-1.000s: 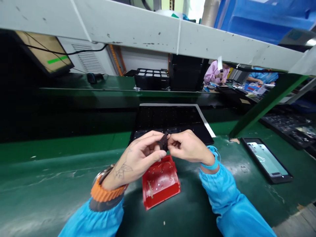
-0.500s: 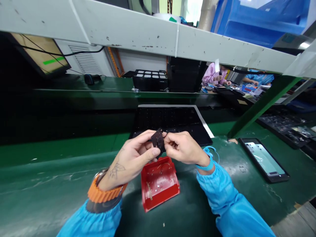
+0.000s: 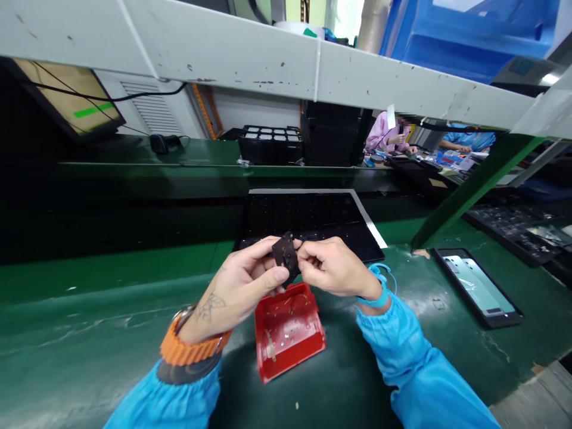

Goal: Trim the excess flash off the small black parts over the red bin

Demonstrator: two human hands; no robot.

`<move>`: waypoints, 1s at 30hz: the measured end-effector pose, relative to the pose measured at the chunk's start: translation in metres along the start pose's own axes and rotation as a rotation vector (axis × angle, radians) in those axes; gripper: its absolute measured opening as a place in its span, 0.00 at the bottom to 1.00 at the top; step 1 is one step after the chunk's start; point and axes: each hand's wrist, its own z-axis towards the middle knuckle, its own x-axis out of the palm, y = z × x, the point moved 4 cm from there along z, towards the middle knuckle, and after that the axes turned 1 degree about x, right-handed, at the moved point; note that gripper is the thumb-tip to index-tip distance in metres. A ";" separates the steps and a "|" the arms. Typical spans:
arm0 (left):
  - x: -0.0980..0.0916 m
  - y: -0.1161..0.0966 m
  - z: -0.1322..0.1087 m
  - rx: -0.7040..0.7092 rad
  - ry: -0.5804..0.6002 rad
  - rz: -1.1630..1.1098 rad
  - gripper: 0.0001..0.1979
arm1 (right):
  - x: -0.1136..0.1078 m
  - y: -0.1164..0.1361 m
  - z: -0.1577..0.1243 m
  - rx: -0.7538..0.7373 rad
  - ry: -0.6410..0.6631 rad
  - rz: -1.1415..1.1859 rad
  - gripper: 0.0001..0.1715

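Observation:
My left hand grips a small flat black part between thumb and fingers; its exact kind does not show. At the part's right edge, my right hand is closed in a pinch. Whatever those fingertips hold is too small or hidden to make out. Both hands are above the back rim of a red plastic bin, which has a few tiny bits on its floor. Behind the hands lies a dark flat panel with a pale border along its back and right edges.
A phone-like device with a lit screen lies on the green bench at right. A slanted green post stands behind it. The white shelf beam crosses overhead. Two people work in the far right background.
The black part has turned slightly, so more of its flat face shows. Both hands stay nearly in place, and the bin has not moved.

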 end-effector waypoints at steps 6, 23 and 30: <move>0.001 0.000 0.000 0.004 -0.011 -0.046 0.21 | 0.000 0.001 -0.001 0.045 0.014 0.116 0.07; -0.001 0.012 0.007 0.027 -0.083 -0.150 0.30 | -0.009 -0.007 -0.006 0.187 -0.116 0.113 0.07; 0.013 0.008 0.007 -0.014 0.100 -0.062 0.26 | -0.014 -0.010 -0.006 0.253 -0.226 0.341 0.10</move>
